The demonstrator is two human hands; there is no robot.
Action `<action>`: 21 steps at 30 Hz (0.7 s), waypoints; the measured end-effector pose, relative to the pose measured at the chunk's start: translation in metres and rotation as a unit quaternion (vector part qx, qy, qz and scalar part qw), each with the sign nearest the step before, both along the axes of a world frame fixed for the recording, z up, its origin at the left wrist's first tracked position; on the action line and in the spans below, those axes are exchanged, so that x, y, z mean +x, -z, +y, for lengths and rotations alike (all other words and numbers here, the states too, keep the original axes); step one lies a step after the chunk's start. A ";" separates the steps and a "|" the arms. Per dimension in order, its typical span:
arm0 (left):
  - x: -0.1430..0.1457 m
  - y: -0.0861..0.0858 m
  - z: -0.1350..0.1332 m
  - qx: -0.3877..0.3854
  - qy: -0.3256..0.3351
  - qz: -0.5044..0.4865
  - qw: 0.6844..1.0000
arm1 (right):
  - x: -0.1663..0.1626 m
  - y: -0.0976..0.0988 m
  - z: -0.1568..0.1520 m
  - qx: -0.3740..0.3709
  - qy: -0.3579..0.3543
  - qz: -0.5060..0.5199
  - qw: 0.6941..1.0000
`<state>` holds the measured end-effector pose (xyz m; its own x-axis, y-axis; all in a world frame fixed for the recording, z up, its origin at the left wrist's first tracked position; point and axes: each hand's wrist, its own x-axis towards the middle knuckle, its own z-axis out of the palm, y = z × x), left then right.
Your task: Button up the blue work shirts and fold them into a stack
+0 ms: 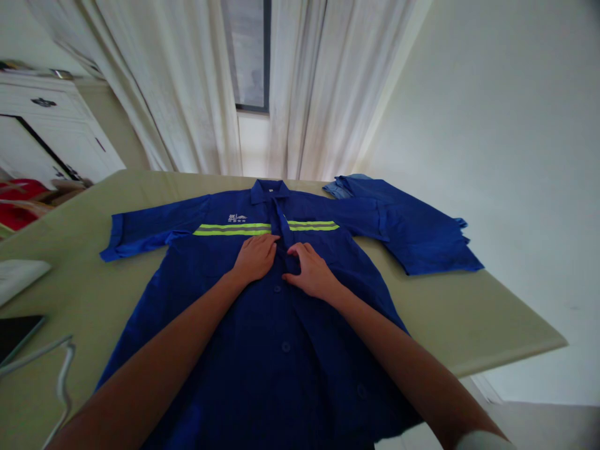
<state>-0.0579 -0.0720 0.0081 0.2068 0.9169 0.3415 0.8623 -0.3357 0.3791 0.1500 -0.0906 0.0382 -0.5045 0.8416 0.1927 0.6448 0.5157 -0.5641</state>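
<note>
Mostly flat blue cloth shirt (262, 319)

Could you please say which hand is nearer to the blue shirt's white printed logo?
Left. The left hand lies just below the logo; the right hand is also below, farther right.

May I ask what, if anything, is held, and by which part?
No hold is certain: the right hand and left hand touch the shirt near its front edge.

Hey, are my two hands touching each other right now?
Apart. The head view shows a strip of the blue shirt between the left hand and right hand.
</note>
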 end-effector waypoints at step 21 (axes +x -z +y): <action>-0.007 -0.015 -0.084 -0.031 0.116 0.021 0.993 | 0.026 0.014 -0.009 -0.120 -0.018 0.204 0.971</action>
<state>-0.0645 -0.1558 0.0234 0.4274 0.8622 0.2719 0.7804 -0.5037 0.3705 0.1755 -0.0998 0.0243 -0.4575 0.8700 0.1837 0.3263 0.3564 -0.8755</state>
